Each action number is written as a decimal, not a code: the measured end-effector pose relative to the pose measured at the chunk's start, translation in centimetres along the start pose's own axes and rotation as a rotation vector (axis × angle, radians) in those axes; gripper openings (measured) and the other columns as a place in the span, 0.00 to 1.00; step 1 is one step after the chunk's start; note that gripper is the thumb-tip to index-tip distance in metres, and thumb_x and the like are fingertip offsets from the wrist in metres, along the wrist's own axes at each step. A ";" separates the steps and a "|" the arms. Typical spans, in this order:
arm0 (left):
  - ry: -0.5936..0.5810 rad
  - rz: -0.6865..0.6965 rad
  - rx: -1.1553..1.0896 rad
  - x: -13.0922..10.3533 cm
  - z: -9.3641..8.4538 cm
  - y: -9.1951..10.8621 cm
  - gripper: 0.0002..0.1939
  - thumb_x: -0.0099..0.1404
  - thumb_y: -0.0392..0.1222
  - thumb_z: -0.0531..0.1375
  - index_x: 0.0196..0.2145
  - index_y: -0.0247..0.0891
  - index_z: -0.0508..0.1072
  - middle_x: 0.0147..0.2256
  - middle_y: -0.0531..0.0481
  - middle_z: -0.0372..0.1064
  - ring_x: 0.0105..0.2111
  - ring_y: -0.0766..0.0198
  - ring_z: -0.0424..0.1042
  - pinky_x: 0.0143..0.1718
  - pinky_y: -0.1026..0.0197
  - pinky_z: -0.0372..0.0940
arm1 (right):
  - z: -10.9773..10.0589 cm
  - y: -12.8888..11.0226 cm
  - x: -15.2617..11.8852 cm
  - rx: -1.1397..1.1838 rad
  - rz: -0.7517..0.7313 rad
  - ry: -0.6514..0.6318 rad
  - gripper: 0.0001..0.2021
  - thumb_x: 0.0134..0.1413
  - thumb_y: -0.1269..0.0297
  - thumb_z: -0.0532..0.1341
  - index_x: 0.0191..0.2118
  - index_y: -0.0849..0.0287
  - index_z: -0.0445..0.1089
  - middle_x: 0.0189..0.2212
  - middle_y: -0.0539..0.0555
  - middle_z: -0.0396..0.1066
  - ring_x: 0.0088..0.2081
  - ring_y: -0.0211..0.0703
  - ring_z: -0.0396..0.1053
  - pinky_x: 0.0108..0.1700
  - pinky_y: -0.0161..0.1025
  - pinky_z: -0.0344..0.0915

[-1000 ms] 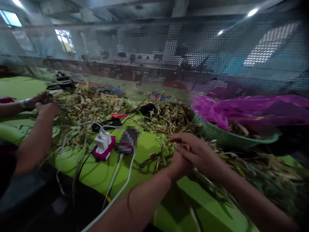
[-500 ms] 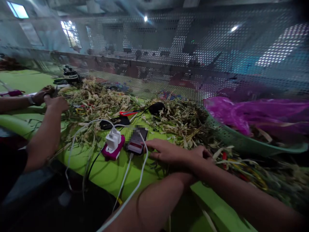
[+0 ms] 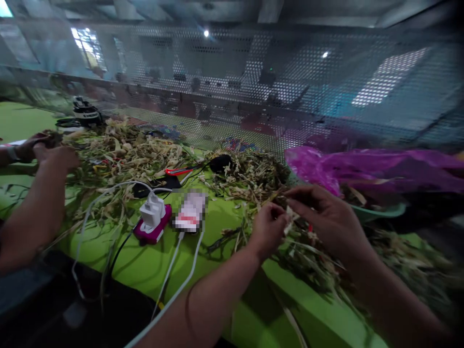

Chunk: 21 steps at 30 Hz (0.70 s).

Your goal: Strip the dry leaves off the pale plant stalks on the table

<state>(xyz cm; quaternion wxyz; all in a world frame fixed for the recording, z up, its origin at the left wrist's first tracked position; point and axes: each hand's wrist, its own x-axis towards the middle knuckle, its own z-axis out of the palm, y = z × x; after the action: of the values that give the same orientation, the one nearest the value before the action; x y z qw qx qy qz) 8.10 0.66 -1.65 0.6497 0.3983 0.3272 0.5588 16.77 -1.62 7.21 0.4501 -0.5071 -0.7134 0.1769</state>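
My left hand (image 3: 267,228) is closed in a pinch over the green table, with a small pale dried plant piece at its fingertips. Close on its right, my right hand (image 3: 324,212) has thumb and fingers drawn together on dry plant stalks (image 3: 277,195); blur hides exactly how each is gripped. Cut dry stems and husks (image 3: 315,270) lie under both hands. To the left of my hands lies a phone (image 3: 191,210), its screen lit and blurred out, a white cable running from its lower end.
A white charger (image 3: 152,212) sits in a magenta power block (image 3: 159,234). Behind are plant heaps (image 3: 137,150) and a red cutter (image 3: 178,171). A green basket (image 3: 384,211) with a purple bag (image 3: 362,166) stands right. A co-worker's hands (image 3: 54,152) work at left, before a perforated screen (image 3: 232,82).
My right hand has left the phone and swung right, uncrossing from my left arm. The phone's screen has brightened. Both hands now meet over the plant pieces. The view has shifted slightly right.
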 end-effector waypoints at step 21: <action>-0.234 0.078 0.465 -1.2 0.2 0.8 0.08 0.53 0.42 0.61 0.27 0.36 0.66 0.23 0.56 0.61 0.24 0.70 0.59 0.26 0.66 0.56 | -1.8 6.1 -3.8 0.318 0.253 0.284 0.08 0.46 0.59 0.63 0.26 0.59 0.68 0.23 0.48 0.65 0.27 0.38 0.60 0.32 0.36 0.57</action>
<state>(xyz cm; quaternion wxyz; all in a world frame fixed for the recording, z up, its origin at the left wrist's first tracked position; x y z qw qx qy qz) 7.72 -0.54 -0.86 0.5519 0.6112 0.3539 0.4434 21.99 -2.75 2.06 0.5943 -0.5350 -0.5371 0.2686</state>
